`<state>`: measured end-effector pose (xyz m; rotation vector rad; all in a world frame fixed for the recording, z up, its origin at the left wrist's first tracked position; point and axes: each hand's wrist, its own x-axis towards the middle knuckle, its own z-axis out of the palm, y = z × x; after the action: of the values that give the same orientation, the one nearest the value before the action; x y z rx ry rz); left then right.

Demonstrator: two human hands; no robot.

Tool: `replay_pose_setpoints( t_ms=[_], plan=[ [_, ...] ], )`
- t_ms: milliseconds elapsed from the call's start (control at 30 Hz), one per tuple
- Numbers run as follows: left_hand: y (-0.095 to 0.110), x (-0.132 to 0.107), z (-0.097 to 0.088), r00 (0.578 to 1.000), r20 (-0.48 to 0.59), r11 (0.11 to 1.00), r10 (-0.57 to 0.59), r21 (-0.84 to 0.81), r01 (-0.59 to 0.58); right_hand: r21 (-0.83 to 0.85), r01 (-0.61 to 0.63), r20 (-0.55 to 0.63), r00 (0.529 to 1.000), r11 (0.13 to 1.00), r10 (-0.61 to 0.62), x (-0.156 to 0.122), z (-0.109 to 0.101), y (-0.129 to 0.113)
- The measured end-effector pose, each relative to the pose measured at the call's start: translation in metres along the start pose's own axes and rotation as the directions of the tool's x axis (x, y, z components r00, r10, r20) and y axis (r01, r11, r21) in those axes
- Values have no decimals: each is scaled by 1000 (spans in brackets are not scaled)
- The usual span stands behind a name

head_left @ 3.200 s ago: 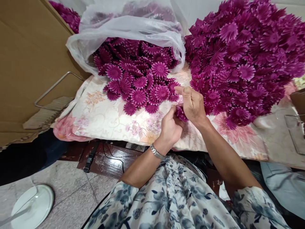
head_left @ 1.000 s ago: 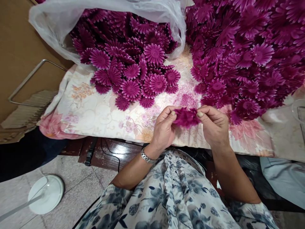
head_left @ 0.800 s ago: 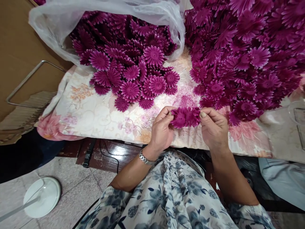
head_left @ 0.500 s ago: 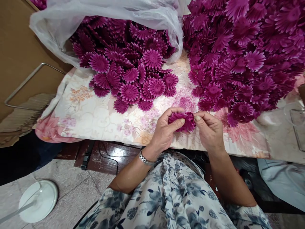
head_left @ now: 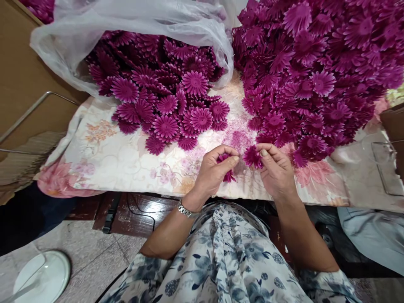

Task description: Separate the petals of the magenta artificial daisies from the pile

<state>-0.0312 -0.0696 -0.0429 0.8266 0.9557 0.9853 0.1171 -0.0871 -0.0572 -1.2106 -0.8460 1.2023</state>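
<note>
Close to the table's front edge, my left hand is closed on magenta artificial flower heads, partly hidden behind its fingers and thumb. A short gap to the right, my right hand pinches another magenta artificial flower head between thumb and fingertips. Beyond my hands, a loose pile of the same flower heads spills out of a clear plastic bag. To the right rises a taller heap of magenta flowers.
A floral cloth covers the table, with purple specks between the piles. Cardboard and a bent metal rod stand at left. Another box is at the right edge. A round white base rests on the floor.
My hands have moved apart. The flower heads held together between them are now separated, one in my right hand and the rest in my left. The view has shifted slightly.
</note>
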Motion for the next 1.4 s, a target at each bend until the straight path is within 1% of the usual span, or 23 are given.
replay_pose_setpoints(
  t_ms=[67,100,167,233,267,333,467,533,600,667,767,867,933,1033,1100,1133,1200,1267,1333,1400],
  plan=[
    [-4,2,2,998,69,999,-6,35,4,-44,0,46,999,999,2,-2,1,2],
    [-6,3,3,997,79,998,-6,61,1,-67,0,64,998,998,5,-3,1,4],
    [-9,4,3,999,37,992,8,124,-13,-110,12,93,996,994,-2,-5,0,5],
    [-12,4,2,999,-17,983,45,178,-42,-150,58,137,990,987,-38,-6,-2,5],
    [-12,3,2,998,-21,978,67,200,-61,-166,86,160,985,982,-59,-7,-3,5],
    [-12,1,1,995,13,971,98,219,-99,-169,109,190,979,980,-76,-6,-5,3],
    [-10,-3,0,984,105,969,146,186,-164,-91,16,168,986,996,0,-4,-7,0],
    [-9,-5,-1,974,141,962,180,183,-204,-71,-7,182,983,997,19,-4,-7,-3],
    [-8,-6,0,967,164,955,197,193,-227,-87,21,176,984,996,-6,-6,-5,-5],
    [-8,-7,0,966,164,951,199,205,-230,-151,91,136,988,984,-70,-8,-4,-8],
    [-7,-7,0,969,147,953,199,200,-226,-293,187,109,981,937,-162,-11,-3,-9],
    [-8,-6,0,974,124,964,190,163,-209,-418,276,147,961,866,-235,-11,-5,-10],
    [-9,-6,-1,978,121,974,168,131,-183,-513,328,165,944,793,-284,-10,-4,-11],
    [-12,-7,0,982,142,988,121,83,-133,-655,372,158,919,658,-362,-9,-1,-13],
    [-12,-8,2,987,140,990,85,97,-99,-712,393,159,898,582,-410,-9,2,-13],
    [-12,-8,3,990,121,988,76,127,-91,-727,402,166,890,557,-425,-10,4,-13],
    [-10,-8,5,994,67,975,83,201,-95,-736,418,185,881,532,-436,-11,6,-11],
    [-9,-8,7,993,23,958,113,262,-115,-741,426,195,877,519,-440,-11,5,-10],
    [-8,-7,7,991,23,947,131,292,-132,-738,428,197,876,521,-440,-11,3,-10],
    [-8,-7,6,990,50,941,131,309,-140,-715,437,214,880,546,-425,-9,-1,-12]
  ],
)
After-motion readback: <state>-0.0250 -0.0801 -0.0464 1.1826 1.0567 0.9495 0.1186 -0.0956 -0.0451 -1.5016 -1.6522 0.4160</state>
